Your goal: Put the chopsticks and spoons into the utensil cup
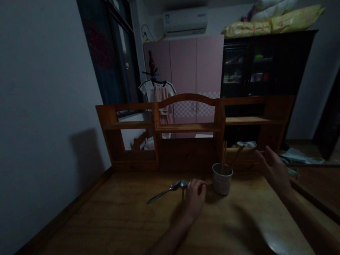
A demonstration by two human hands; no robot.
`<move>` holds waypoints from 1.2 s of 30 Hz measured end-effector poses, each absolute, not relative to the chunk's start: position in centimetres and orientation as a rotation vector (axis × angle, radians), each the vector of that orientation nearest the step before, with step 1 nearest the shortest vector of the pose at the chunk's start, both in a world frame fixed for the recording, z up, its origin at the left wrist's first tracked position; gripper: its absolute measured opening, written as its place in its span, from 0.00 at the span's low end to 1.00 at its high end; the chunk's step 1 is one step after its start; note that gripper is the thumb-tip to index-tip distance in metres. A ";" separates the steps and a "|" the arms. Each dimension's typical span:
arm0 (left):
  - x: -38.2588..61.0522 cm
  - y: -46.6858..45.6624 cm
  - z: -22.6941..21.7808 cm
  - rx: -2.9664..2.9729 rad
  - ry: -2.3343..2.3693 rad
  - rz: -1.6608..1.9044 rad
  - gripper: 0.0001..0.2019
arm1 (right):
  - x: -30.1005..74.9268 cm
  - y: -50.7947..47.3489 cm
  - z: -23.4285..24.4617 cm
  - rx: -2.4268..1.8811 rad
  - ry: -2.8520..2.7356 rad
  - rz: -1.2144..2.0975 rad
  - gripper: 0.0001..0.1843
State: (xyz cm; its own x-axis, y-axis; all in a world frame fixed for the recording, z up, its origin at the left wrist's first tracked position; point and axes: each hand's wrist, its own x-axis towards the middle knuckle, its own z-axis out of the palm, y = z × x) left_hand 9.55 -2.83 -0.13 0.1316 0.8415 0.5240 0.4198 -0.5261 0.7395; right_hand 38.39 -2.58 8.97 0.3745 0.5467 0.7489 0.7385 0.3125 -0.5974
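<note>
A wooden desk fills the lower half of the head view. My left hand rests on it with fingers curled, right beside two metal spoons; one spoon's handle seems to run under the fingers. Whether the hand grips it is unclear in the dim light. Just right of that hand stands a pale ribbed cup with chopsticks and a utensil sticking up from it. My right hand hovers to the right of the cup, fingers spread and holding nothing.
A wooden shelf unit stands along the desk's back edge. Behind it are a pink wardrobe, a dark glass cabinet with bedding on top, and a clothes rack. The desk's right edge drops to the floor.
</note>
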 end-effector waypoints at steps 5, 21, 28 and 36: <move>6.9 -1.0 2.2 2.092 1.290 1.417 0.10 | 33.8 -5.0 10.3 -1.107 -1.369 -0.269 0.23; 5.3 -3.3 -1.8 2.504 1.458 0.821 0.08 | 26.5 -5.1 -1.3 -1.031 -2.334 0.214 0.18; 5.3 -4.3 -2.0 2.514 1.641 0.627 0.11 | 27.0 -4.7 -0.9 -1.052 -2.334 0.386 0.19; 5.3 -4.6 -1.4 2.578 1.679 0.501 0.11 | 26.7 -4.8 -0.9 -1.054 -2.335 0.379 0.20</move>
State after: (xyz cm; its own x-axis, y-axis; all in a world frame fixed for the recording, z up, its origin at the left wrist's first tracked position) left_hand 5.28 -4.61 -1.35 0.3681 0.8947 0.2531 0.8870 -0.4195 0.1930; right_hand 26.68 -4.83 -0.90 -0.5447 0.7564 0.3622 0.6030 0.6534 -0.4577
